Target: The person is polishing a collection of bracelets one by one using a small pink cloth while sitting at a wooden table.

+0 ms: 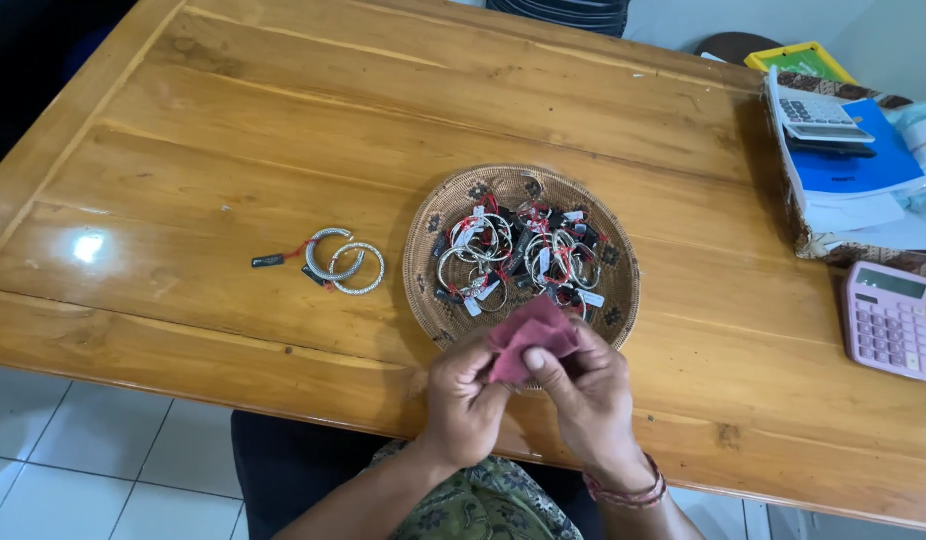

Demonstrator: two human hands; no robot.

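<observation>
My left hand point(461, 395) and my right hand point(588, 390) are together at the near edge of the wooden table point(233, 130), both pinching a dark red cloth point(528, 340). Whatever the cloth wraps is hidden. Just beyond my hands sits a round woven basket tray point(428, 225) filled with several silver bangles point(513, 250) that carry red strings and small tags. To the left of the tray, two silver bangles point(343, 265) lie on the bare wood with a black tag on a red string.
A pink calculator point(886, 318) lies at the right edge. Behind it a patterned box point(813, 235) holds papers, a blue folder point(863, 165) and a grey calculator point(821, 118). White floor tiles show below the table's near edge at left.
</observation>
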